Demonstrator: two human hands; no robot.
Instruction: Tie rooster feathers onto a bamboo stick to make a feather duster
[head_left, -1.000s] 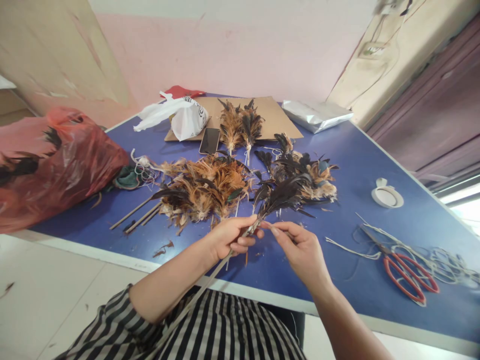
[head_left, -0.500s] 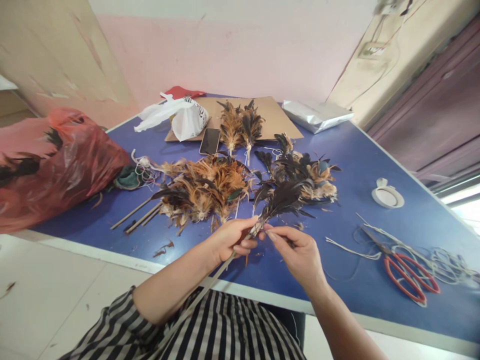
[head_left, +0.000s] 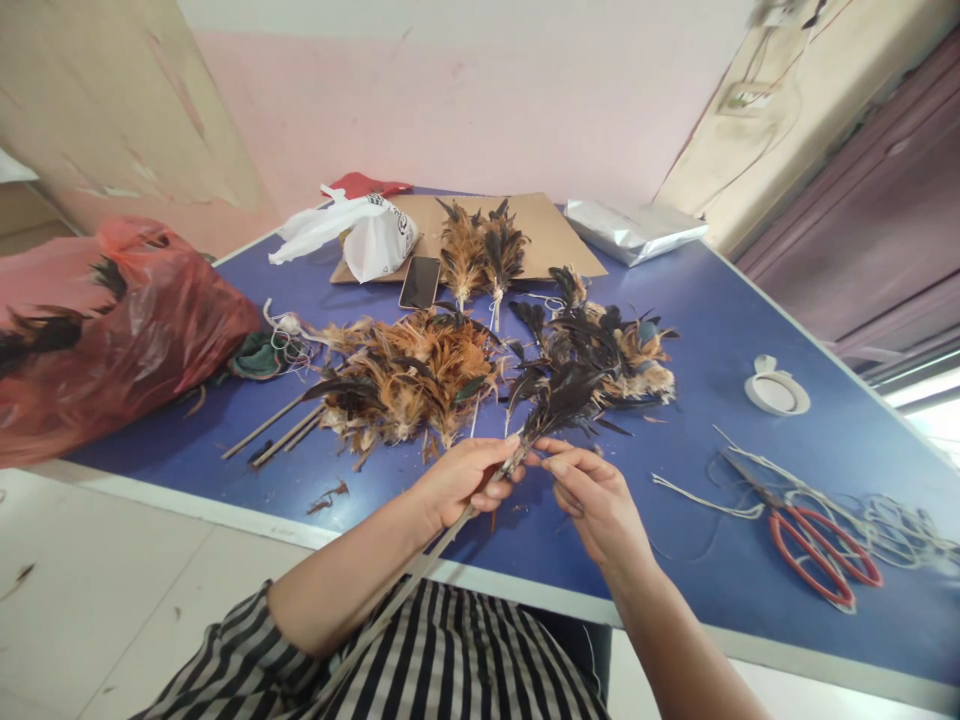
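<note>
My left hand [head_left: 461,482] is closed around a thin wooden stick [head_left: 420,560] that carries a tuft of dark feathers [head_left: 559,395] at its far end. My right hand [head_left: 592,490] pinches at the base of that tuft, right beside the left thumb; what it pinches is too small to name. The stick slants down toward my striped shirt. Just beyond the hands lie a heap of brown feathers [head_left: 409,375] and a heap of dark feathers [head_left: 607,350] on the blue table [head_left: 712,320].
Red-handled scissors [head_left: 814,545] and loose white string [head_left: 892,515] lie at the right. A roll of tape [head_left: 776,392], a phone [head_left: 420,281], a white bag [head_left: 367,235], cardboard [head_left: 551,235], a silver packet [head_left: 634,228] and bare sticks [head_left: 274,432] are about. A red plastic bag [head_left: 105,330] sits left.
My right hand has moved slightly up and left along the tuft's base. The feather tuft has tilted a little. The left hand has stayed in place.
</note>
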